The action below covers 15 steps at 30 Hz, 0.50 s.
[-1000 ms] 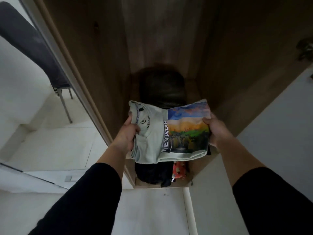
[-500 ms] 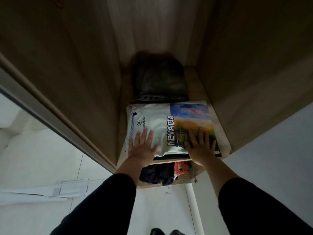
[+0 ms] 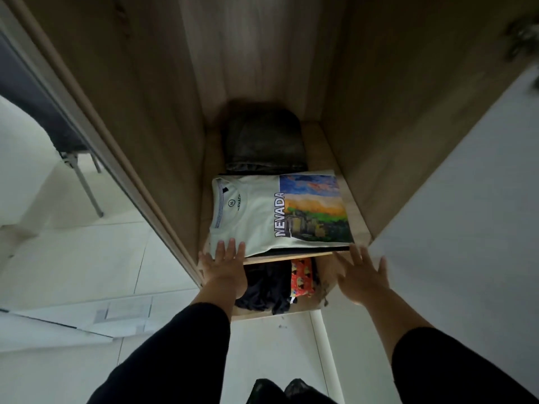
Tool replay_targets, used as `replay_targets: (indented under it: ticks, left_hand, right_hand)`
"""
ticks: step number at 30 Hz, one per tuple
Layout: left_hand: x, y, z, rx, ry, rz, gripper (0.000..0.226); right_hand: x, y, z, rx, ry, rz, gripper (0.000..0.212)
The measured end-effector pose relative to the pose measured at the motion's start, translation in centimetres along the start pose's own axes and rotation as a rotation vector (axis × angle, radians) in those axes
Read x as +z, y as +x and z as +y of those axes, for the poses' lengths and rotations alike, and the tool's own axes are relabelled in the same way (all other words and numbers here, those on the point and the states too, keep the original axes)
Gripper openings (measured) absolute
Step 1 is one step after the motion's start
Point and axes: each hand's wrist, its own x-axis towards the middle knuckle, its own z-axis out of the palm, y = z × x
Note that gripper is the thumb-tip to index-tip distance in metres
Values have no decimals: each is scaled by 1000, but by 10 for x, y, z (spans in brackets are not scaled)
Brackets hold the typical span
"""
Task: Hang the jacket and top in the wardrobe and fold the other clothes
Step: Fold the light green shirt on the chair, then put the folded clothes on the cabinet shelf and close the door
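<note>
A folded white NEVADA T-shirt point(image 3: 256, 217) with a colourful landscape print lies flat on a wooden shelf point(image 3: 291, 257) inside the wardrobe point(image 3: 163, 118). Behind it sits a folded dark garment point(image 3: 264, 141). My left hand point(image 3: 224, 268) is at the shelf's front edge, fingers straight, fingertips touching the shirt's near left corner. My right hand point(image 3: 361, 275) hovers with spread fingers just off the shirt's near right corner, holding nothing.
On the compartment below the shelf lie dark clothes point(image 3: 265, 287) and a red patterned item point(image 3: 302, 277). The wardrobe's side walls close in on both sides. A dark chair point(image 3: 38, 112) stands on the white floor at left. My feet point(image 3: 280, 390) show at the bottom.
The shirt went from held in both hands to lying on the shelf. Both hands have since slid back from on top of it to its front edge.
</note>
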Motion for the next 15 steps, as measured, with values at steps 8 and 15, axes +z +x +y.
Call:
replay_targets:
  ticks: [8, 15]
  left_hand:
    - [-9, -134, 49, 105, -187, 76, 65]
    - [-27, -281, 118, 279, -352, 142, 62]
  right_hand:
    - [-17, -118, 34, 16, -74, 126, 57]
    - [-35, -276, 84, -56, -1, 242, 60]
